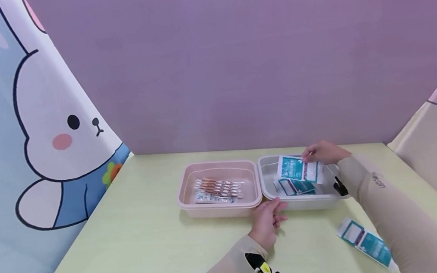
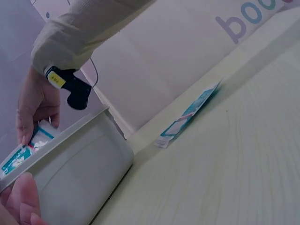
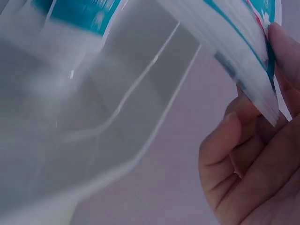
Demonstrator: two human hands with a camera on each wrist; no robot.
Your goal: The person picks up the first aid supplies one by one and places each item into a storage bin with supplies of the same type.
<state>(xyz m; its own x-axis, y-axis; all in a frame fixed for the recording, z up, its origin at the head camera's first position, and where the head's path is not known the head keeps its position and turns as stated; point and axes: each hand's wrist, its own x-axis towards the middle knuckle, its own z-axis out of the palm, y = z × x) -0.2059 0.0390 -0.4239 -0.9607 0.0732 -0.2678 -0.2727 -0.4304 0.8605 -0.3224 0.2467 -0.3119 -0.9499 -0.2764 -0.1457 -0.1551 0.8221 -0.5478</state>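
Observation:
My right hand (image 1: 324, 152) pinches a teal-and-white packet (image 1: 299, 169) at its right part, over the grey-white bin (image 1: 310, 202). In the right wrist view the packet (image 3: 234, 42) stands tilted between thumb and fingers. Another teal packet (image 1: 295, 186) lies inside that bin. My left hand (image 1: 266, 224) is at the front, where the two bins meet, its fingers relaxed and reaching against the grey-white bin's front rim. In the left wrist view its fingers (image 2: 24, 197) show beside the bin wall.
A pink bin (image 1: 219, 212) stands left of the grey-white one, with several bundled brown-and-white cotton swabs (image 1: 219, 187) and a clear printed packet (image 1: 212, 197) inside. One more teal packet (image 1: 366, 243) lies on the pale yellow table (image 1: 134, 248), partly under the right forearm. A purple panel (image 1: 235, 65) rises behind.

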